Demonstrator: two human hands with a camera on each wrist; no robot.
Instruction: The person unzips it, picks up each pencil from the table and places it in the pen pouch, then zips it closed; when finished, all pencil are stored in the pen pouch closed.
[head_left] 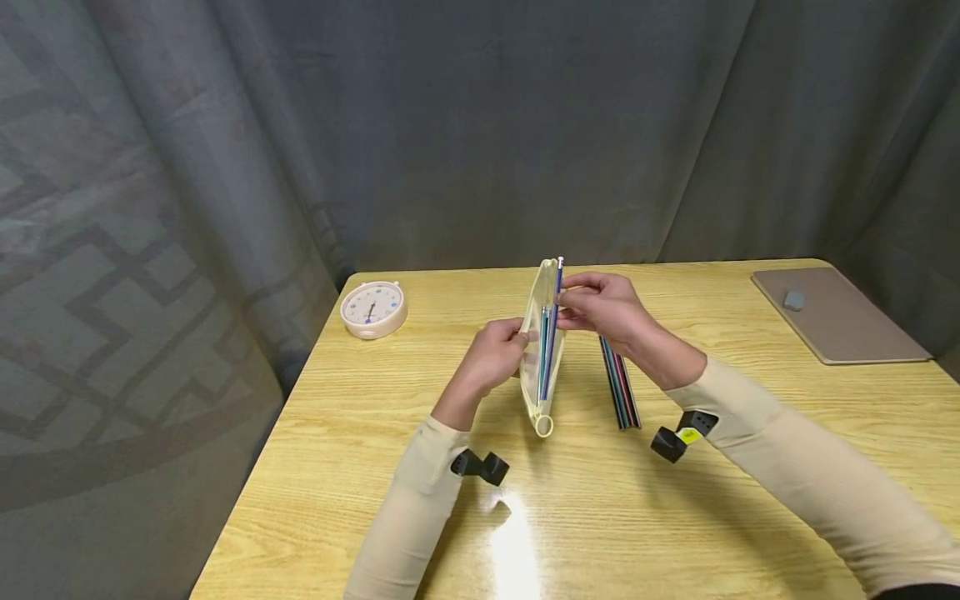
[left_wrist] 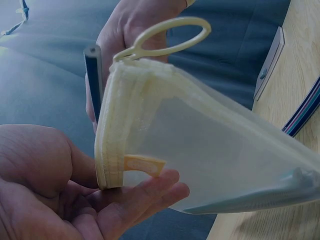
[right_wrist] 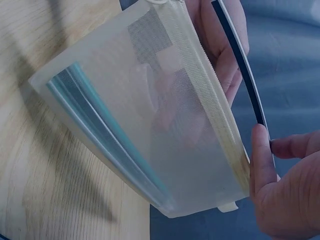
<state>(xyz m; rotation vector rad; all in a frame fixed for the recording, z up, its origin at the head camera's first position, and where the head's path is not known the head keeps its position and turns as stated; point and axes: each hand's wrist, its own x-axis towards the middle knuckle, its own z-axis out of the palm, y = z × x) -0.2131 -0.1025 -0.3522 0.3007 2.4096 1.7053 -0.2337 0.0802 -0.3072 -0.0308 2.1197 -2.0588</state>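
- Right sleeve, nearest cam., bore a wrist cam. w/ yellow label; writing too small to read.
- L hand: thumb & fingers pinched the see-thru pouch by its zip edge, prob. to steady it, mouth toward wearer.
- R hand: thumb & fingers pinched a blue pencil at that mouth, approx. along the zip, prob. to match pouch length.
- Pouch hung above table, inner pencils along its bottom.
- Loose pencils lay side by side near R hand, prob. for reach.
- Clock far L, dial illegible; eraser on notebook, far R.
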